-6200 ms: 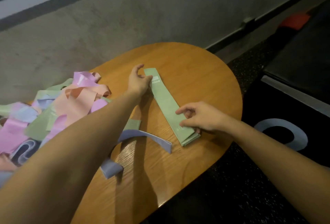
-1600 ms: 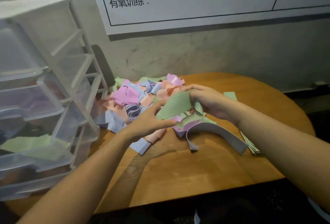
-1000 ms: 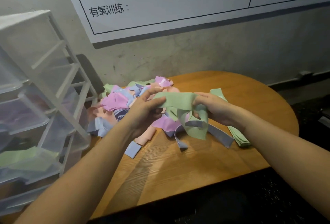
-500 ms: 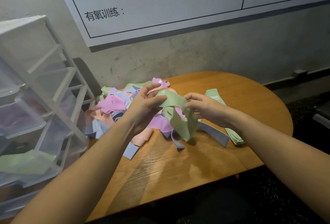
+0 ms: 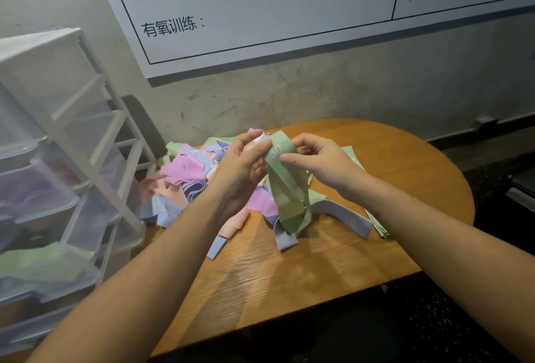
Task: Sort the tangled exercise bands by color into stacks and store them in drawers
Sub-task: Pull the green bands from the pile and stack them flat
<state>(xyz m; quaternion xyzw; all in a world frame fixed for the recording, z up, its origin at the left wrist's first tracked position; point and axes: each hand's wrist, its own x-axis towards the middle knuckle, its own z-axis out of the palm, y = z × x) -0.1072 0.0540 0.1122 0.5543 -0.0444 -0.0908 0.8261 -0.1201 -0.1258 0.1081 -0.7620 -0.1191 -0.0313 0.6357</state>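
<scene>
Green rubbery band (image 5: pixel 285 189) hangs as a twisted loop between both hands, lifted just above the heap so its free end can drop clear of the other colours. The left hand (image 5: pixel 243 165) pinches the top of the loop from the nine o'clock side, thumb and fingers (image 5: pixel 260 146) clenched on the strip; the right hand (image 5: pixel 315 160) pinches it from three o'clock, fingertips grasping the same upper fold. Holding it high by two close points likely lets the twist fall out before the band is flattened.

Below, the tangled pile (image 5: pixel 191 171) of pink, purple, peach and blue bands sits on the wooden counter (image 5: pixel 289 281) toward ten o'clock of the hands, still unsorted. A blue band (image 5: pixel 341 213) curls on the counter under the green loop's lower end, touching or nearly touching it; I cannot tell which. At three o'clock of the hands, partly hidden by the right forearm, a flat green stack (image 5: pixel 379 228) lies near the counter's edge, probably where this band belongs. The plastic drawer unit (image 5: pixel 52 189) stands at nine o'clock, with green bands visible in a lower drawer.
</scene>
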